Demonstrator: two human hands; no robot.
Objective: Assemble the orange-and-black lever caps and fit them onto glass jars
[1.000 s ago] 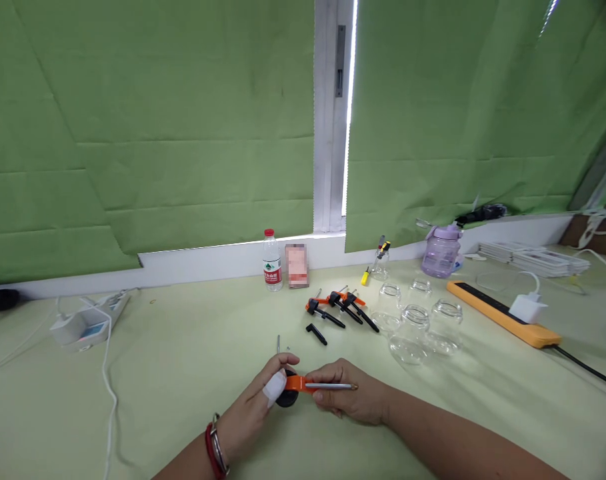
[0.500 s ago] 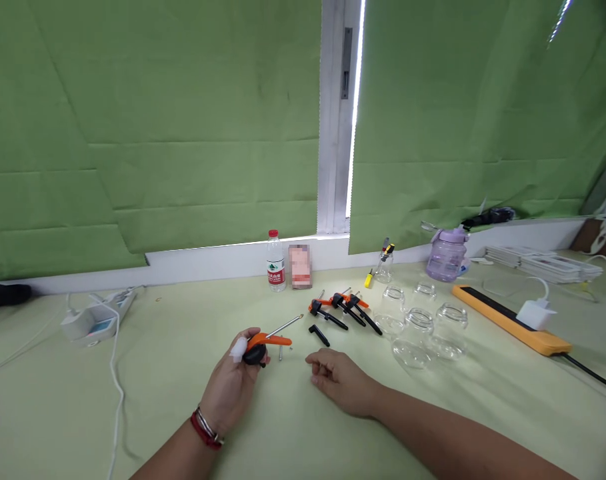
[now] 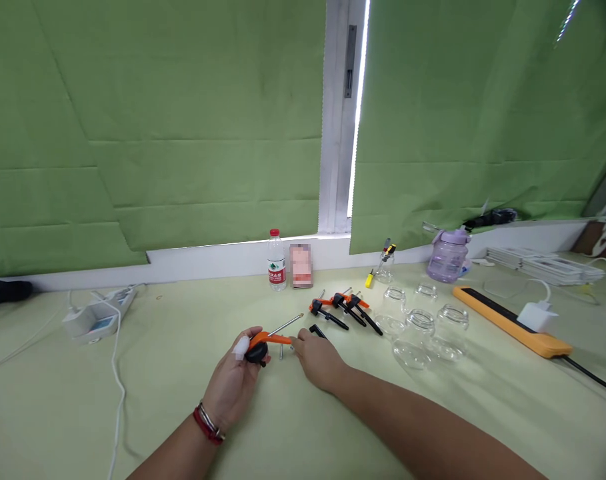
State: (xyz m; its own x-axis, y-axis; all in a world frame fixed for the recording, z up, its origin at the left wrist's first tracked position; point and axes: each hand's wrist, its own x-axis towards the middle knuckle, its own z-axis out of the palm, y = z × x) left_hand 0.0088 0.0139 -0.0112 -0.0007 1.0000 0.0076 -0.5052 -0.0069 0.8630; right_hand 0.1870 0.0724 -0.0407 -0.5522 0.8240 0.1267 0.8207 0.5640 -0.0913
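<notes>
Right hand (image 3: 320, 360) moved in beside the orange-and-black piece (image 3: 277, 339)

In the head view, the right hand had shifted leftward since the earlier frame, its fingertips reaching the orange end. The left hand (image 3: 233, 387) was almost unmoved, closed around the orange-and-black piece above the tabletop (image 3: 157, 373), with the silver rod (image 3: 286, 325) slanting up. The right fingers were drawn narrowly together; whether they held anything, I could not tell. A small metal pin (image 3: 281, 352) showed between the hands, and a black elbow piece (image 3: 317, 329) lay partly hidden behind the right. The step in hand looked like fine fingertip handling; the next move seemed to call for a precise pinch and a steady left hold.
</notes>
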